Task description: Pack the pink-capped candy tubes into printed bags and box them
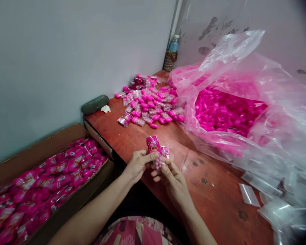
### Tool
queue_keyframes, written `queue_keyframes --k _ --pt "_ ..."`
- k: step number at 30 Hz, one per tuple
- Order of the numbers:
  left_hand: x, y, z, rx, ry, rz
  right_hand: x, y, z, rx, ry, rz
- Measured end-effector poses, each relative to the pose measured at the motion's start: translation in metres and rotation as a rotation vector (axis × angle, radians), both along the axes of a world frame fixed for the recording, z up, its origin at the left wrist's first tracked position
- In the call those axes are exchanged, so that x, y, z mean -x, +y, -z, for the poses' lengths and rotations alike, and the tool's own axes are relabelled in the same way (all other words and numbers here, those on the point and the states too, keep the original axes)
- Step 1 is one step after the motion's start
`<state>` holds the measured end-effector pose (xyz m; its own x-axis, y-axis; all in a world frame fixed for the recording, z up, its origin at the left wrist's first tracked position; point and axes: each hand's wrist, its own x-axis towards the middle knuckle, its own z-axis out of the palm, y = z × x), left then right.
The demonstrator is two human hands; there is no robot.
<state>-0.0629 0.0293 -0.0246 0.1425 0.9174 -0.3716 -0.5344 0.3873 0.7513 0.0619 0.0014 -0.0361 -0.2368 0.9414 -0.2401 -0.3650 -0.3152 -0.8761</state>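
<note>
A worn reddish-brown table [219, 197] runs from the upper middle to the lower right, against a pale wall [79, 47]; dark stains mark the wall at upper right. Pink-and-clear bottles [151, 104] lie heaped at upper centre. A cardboard box [53, 136] of pink packets [63, 168] fills the lower left

The frame cuts off the box at left and the plastic bag [283, 112] at right; the bag's film blurs many of its pink pieces [219, 109]. Fingers hide part of what is held, so whether the pale pink balls [158, 162] sit inside the wrapper is hard to tell

The printed wrapper [153, 144] stands between the hands near the centre, over the table's near edge. The left hand [137, 166] pinches its lower left; the right hand [175, 180] grips the ball-filled clear pack [156, 166] just below
</note>
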Motion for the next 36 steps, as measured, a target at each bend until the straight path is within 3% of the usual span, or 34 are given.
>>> queue_keyframes --k 6,9,11,14,16,19,22,26,30,33,36 --pt "-0.008 -0.015 0.003 -0.008 -0.104 0.093 0.003 0.010 0.009 0.076 0.067 0.033" --pt "0.006 -0.024 -0.002 -0.035 -0.109 0.085 0.005 0.013 0.007 0.058 0.052 -0.046" --pt "0.027 -0.031 -0.007 -0.055 -0.099 -0.115 0.001 0.015 0.002 0.043 0.032 -0.084" --pt "0.059 -0.038 -0.009 -0.111 -0.053 -0.547 -0.013 0.020 -0.002 0.021 -0.065 -0.026" --pt "0.068 -0.038 -0.005 -0.152 0.082 -0.619 -0.023 0.025 -0.002 0.011 -0.141 0.016" --pt "0.053 -0.028 0.010 -0.304 0.557 -0.366 -0.033 0.028 0.001 0.009 -0.211 0.031" --pt "0.024 -0.011 0.026 -0.585 1.141 -0.072 -0.035 0.027 0.004 0.008 -0.265 0.021" --pt "0.002 0.004 0.042 -0.767 1.598 0.073 -0.037 0.024 0.007 -0.005 -0.313 0.000" --pt "0.003 0.006 0.049 -0.815 1.701 0.052 -0.038 0.027 0.010 -0.073 -0.414 0.030" --pt "0.005 0.003 0.049 -0.858 1.654 -0.017 -0.032 0.034 0.011 -0.126 -0.478 0.107" --pt "0.003 -0.001 0.044 -0.902 1.532 -0.089 -0.023 0.042 0.011 -0.168 -0.397 0.124"
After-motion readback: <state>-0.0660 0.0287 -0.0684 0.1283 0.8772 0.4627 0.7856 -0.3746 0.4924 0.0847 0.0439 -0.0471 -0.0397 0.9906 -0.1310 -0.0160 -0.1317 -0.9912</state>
